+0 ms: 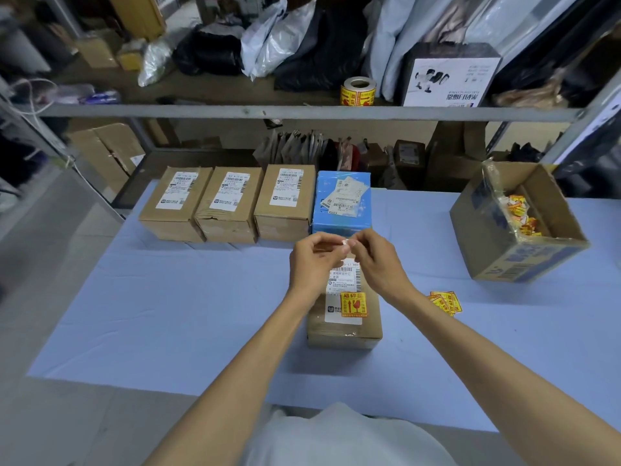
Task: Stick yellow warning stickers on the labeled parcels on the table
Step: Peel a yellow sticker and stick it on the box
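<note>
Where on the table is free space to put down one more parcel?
The blue cloth left of the stickered parcel is bare, up to the row of parcels. Right of it, the loose stickers and open carton crowd the space. Both hands work above the middle.

Near parcel (344,317): yellow warning sticker (353,304) reads 易碎品 with arrows and a glass sign. Shipping label (342,284) has barcodes, print too small. Far shelf box (448,79) text upside down, unreadable.
</note>
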A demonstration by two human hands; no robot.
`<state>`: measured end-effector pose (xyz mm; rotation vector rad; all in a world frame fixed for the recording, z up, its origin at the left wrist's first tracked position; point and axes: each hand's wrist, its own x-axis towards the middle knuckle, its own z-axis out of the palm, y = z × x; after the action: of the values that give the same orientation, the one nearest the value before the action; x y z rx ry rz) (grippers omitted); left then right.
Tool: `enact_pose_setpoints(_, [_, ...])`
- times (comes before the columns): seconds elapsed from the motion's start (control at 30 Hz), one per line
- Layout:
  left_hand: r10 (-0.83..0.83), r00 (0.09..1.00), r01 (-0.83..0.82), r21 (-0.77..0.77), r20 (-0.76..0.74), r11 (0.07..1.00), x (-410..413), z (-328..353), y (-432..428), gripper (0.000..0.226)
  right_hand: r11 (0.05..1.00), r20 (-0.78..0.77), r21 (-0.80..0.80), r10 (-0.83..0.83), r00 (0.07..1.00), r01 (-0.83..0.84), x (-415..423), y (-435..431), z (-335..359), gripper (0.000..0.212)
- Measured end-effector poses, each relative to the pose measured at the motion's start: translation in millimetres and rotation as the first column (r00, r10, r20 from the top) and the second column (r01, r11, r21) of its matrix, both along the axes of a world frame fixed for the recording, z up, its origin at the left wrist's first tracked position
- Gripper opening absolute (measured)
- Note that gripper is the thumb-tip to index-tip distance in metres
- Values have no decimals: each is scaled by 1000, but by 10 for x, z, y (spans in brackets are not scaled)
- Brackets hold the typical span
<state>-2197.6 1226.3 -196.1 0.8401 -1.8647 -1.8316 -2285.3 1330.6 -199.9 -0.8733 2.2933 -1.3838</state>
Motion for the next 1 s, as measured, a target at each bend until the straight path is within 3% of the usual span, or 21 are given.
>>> enact_pose_setpoints(0.1, [-34, 999, 33, -233, 1, 972, -56, 69, 24, 10, 1000, 31, 19, -14, 999, 14, -64, 16, 11, 15])
enact_pose_setpoints(0.23, [-37, 999, 30, -314, -15, 949, -116, 71, 41, 8, 994, 150, -107, 26, 988, -10, -151, 115, 139, 10])
enact_pose_setpoints(0.37, [-47, 999, 46, -243, -1, 969, -220, 60, 33, 11, 990, 209, -129, 88, 974, -61, -253, 229, 240, 17])
enact_pose_setpoints(0.5, [-106, 994, 104, -54, -24, 993, -341, 111, 67, 14, 968, 314, -253, 76, 946, 6, -333, 353, 301, 12])
enact_pose_setpoints(0.7, [-299, 952, 300, 19, -68, 954, -614, 247, 227, 19, 962, 218, -242, -74, 973, 127, -501, 597, 334, 14])
enact_pose_setpoints(0.83, [-428, 902, 421, -103, -59, 901, -938, 378, 437, 17, 933, 170, -266, -200, 965, 240, -732, 859, 450, 12])
enact_pose_setpoints(1.0, [-459, 886, 436, -230, -59, 870, -1376, 462, 798, 13, 911, 73, -233, -333, 940, 341, -1031, 1190, 526, 8])
